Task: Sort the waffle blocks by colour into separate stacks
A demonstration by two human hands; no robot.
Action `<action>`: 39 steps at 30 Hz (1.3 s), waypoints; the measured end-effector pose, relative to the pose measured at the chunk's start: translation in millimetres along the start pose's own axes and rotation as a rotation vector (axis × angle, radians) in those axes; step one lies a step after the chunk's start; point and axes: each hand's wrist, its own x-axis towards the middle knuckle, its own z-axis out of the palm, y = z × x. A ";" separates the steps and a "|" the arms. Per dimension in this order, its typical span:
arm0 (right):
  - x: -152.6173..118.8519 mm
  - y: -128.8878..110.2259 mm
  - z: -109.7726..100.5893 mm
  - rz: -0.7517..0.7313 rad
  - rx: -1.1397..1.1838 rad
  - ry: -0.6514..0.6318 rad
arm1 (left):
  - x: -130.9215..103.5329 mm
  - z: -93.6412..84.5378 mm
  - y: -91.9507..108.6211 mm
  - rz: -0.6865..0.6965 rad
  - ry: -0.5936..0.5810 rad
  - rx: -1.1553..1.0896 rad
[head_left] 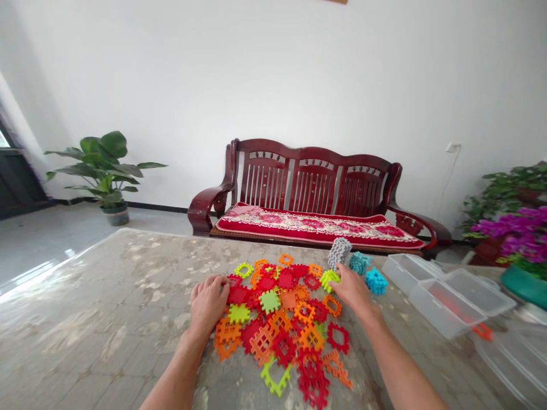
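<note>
Head view: right hand (pixel 351 287) pinches lime-green interlocking tiles (pixel 329 280) right of the tile pile (pixel 270 300); left hand (pixel 208 297), loosely curled, borders its left, contents unclear.

Can't see much of the right hand's fingertips (pixel 335 278), they're kinda lost around the lime piece (pixel 328 280). Pieces low in the pile (pixel 280 307) are buried under others. Both forearms run off the bottom edge, the purple flowers (pixel 527 236) get cut off at right, and whatever's reddish inside the cloudy box (pixel 447 307) is too blurry to tell.
</note>
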 end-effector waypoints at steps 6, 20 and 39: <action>-3.0 -0.8 -5.8 -0.044 -0.010 0.039 | 0.5 0.4 0.0 -0.007 -0.001 -0.010; -4.4 -128.3 28.6 -0.448 0.296 -0.071 | -0.9 -0.9 3.6 -0.028 0.007 -0.009; 12.2 -235.7 54.3 -0.622 0.127 -0.179 | -0.8 -4.6 5.4 -0.167 0.060 -0.005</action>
